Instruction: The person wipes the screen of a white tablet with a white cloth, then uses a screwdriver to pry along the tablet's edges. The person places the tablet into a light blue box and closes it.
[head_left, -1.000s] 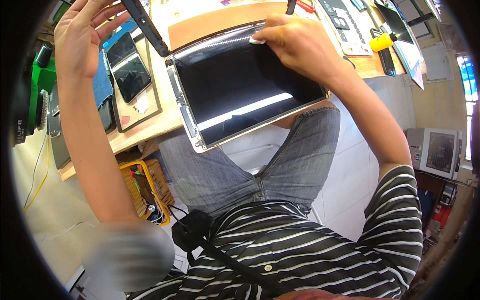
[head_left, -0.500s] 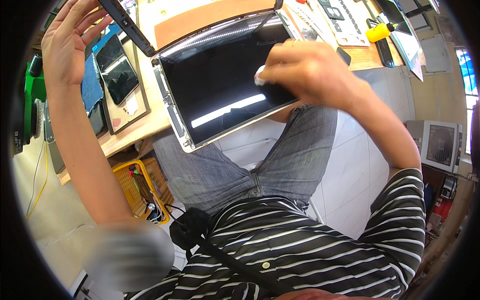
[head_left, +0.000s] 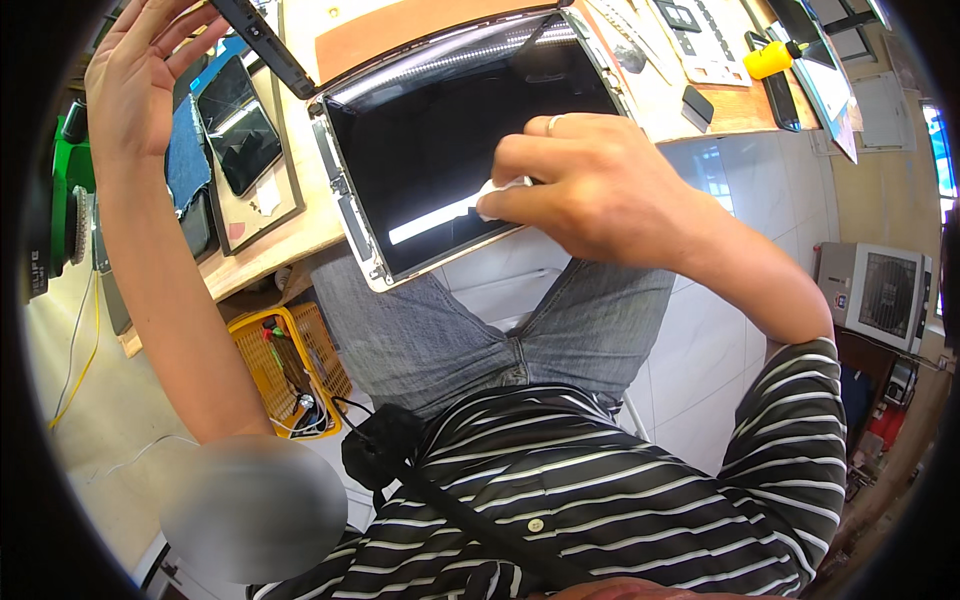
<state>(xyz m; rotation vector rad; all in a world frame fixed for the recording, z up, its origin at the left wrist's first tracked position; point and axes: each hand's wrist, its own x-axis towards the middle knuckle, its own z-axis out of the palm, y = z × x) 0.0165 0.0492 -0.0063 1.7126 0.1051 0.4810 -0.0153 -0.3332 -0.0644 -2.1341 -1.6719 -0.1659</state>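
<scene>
Through my head feed I have the laptop screen (head_left: 440, 140) lying face up, partly on the worktop (head_left: 262, 257), its near edge reaching past the wood above the jeans (head_left: 420, 335). Its long axis runs left to right on a slant, the right end farther from the body than the left. A bright band of reflected light crosses the black glass near that close edge.

My right hand (head_left: 600, 190) is the nearer one by far: it comes in from the right over the near right part of the screen, thumb and fingers pinched on a white wad (head_left: 495, 187) against the glass. From there, most of the screen lies to the left and away from the body.

My left hand (head_left: 135, 90) is raised beyond the far left corner, apart from the screen, fingers curled beside a dark bar (head_left: 262, 45). The bar runs out of the top of the view, so I cannot tell whether those fingers grip it. Just right of that forearm lies a black smartphone (head_left: 238, 125); behind the screen is an orange mat (head_left: 400, 38).
</scene>
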